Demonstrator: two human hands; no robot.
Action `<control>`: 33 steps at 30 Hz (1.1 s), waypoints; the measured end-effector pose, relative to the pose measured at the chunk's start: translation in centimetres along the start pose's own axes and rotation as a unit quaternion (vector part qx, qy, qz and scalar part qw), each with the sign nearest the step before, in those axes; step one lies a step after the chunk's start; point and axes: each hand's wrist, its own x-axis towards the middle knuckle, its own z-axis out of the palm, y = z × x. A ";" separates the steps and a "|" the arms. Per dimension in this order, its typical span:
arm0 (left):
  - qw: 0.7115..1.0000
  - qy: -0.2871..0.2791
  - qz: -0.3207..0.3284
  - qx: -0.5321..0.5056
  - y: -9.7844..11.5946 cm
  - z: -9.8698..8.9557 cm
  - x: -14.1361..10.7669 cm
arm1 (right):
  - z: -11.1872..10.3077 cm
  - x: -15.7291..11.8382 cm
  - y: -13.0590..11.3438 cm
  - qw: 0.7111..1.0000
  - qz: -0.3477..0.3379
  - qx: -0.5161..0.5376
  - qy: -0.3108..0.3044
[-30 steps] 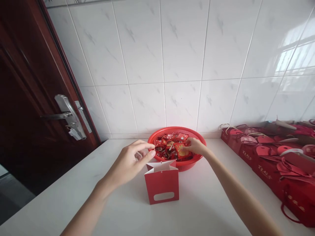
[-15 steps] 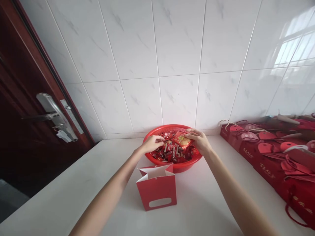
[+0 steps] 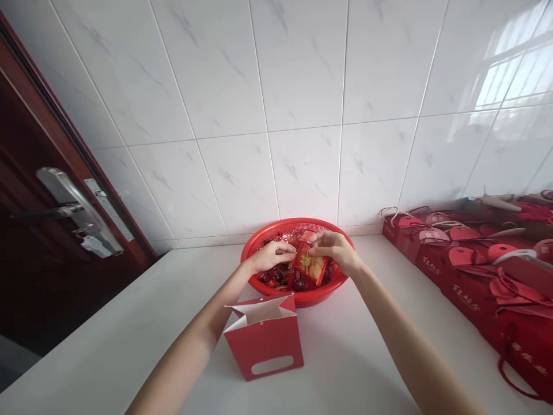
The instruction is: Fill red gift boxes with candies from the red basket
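A red plastic basket stands against the tiled wall, holding a heap of small red-wrapped sweets. Over the heap, my right hand pinches the top of a red snack packet with gold lettering and a clear part showing something yellowish. My left hand is closed just left of that packet, its fingertips close to the packet's edge; what they hold, if anything, is hidden. In front of the basket, a red paper gift bag stands upright with its top open and its white inside showing.
Several red gift boxes with cord handles line the right side of the white countertop. A dark wooden door with a metal handle and a hanging key tag is at the left. White tiles rise behind.
The snack packet has tilted more upright and come nearer my left hand, both hands drawing closer together. My view has shifted slightly, moving the basket and bag left in the picture.
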 end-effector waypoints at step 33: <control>0.986 0.072 -0.012 0.152 0.2 0.4 0.2 | 0.2 1.1 1.0 0.969 -0.001 0.088 0.230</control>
